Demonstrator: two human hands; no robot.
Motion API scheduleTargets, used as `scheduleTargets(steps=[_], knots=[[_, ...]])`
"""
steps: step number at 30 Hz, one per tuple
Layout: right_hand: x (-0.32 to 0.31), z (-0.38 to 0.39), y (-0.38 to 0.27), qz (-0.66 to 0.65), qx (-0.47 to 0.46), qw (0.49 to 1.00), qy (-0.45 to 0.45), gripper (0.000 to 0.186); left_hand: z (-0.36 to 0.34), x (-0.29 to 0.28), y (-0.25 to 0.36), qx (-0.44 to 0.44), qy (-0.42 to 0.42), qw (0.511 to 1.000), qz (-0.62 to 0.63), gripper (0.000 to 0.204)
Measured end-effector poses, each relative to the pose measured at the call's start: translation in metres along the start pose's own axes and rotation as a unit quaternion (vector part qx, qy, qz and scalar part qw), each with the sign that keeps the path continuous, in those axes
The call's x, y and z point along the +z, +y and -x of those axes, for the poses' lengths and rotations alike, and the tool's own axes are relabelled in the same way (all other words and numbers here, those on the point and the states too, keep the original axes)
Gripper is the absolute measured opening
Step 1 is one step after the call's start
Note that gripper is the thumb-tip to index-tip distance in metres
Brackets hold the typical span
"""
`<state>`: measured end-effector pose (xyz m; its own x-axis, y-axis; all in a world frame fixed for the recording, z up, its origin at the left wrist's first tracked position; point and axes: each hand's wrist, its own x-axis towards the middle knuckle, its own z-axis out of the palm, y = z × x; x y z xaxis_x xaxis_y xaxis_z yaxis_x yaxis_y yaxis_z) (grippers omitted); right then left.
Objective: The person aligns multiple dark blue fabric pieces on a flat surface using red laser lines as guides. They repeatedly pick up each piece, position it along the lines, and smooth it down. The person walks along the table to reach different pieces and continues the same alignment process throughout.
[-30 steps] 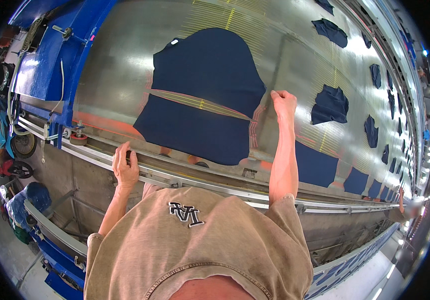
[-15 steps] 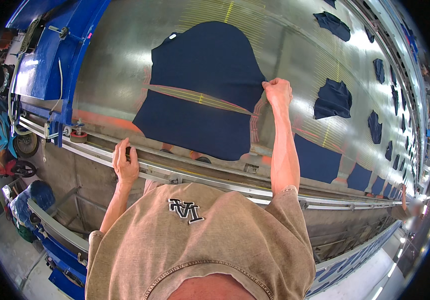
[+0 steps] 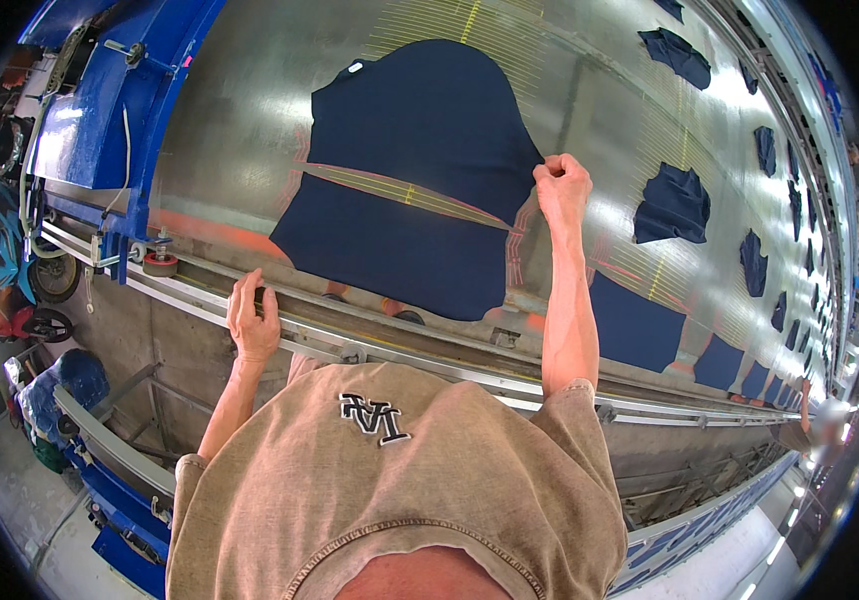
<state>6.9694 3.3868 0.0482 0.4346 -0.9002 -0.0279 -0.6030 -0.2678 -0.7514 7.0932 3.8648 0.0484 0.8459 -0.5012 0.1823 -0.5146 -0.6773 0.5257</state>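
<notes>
A large navy fabric panel (image 3: 420,120) with a rounded far edge lies flat on a metal-topped table (image 3: 240,110). My right hand (image 3: 563,183) is closed, fingertips pinching the right corner of this panel. On the near side lies a second navy fabric panel (image 3: 395,250). A narrow, tapering gap between the two shows yellow ruled lines. My left hand (image 3: 254,318) rests at the metal rail along the table's near edge, thumb apart from the fingers, with nothing visible in it. A small white tag (image 3: 356,67) sits at the far panel's upper left.
Crumpled navy fabric pieces (image 3: 672,205) lie along the table to the right, beside more flat panels (image 3: 638,318). A blue machine frame (image 3: 90,130) with a red-brown roller (image 3: 160,263) stands at the left on the rail. Another person's arm (image 3: 806,402) shows far right.
My right hand, still pinching the panel's corner, has shifted slightly to the right. The left hand stays at the rail. The whole view has moved a little.
</notes>
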Motion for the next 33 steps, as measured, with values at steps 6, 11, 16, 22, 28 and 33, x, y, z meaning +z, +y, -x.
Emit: scheduleTargets(steps=[6, 11, 16, 22, 28, 33], knots=[[0.004, 0.002, 0.002, -0.020, 0.000, 1.000, 0.014, 0.015, 0.000, 0.000, 0.001, -0.004, 0.003, 1.000, -0.004, 0.036], [0.005, 0.002, 0.006, -0.033, -0.016, 0.999, 0.013, 0.025, -0.001, 0.000, 0.001, 0.000, 0.007, 1.000, -0.005, 0.035], [0.003, 0.002, 0.008, 0.065, -0.020, 0.998, 0.011, 0.024, -0.002, 0.000, 0.002, 0.000, 0.010, 1.000, 0.000, 0.035], [-0.008, 0.024, 0.010, 0.088, -0.145, 0.984, 0.059, 0.017, -0.001, 0.000, 0.004, -0.015, 0.006, 1.000, -0.001, 0.036], [-0.028, 0.073, 0.014, 0.056, -0.265, 0.954, -0.128, 0.022, -0.001, 0.000, 0.002, 0.001, 0.011, 1.000, -0.005, 0.036], [-0.032, 0.080, 0.017, 0.107, -0.333, 0.926, -0.145, 0.028, -0.001, -0.001, 0.002, 0.000, 0.008, 1.000, 0.001, 0.035]])
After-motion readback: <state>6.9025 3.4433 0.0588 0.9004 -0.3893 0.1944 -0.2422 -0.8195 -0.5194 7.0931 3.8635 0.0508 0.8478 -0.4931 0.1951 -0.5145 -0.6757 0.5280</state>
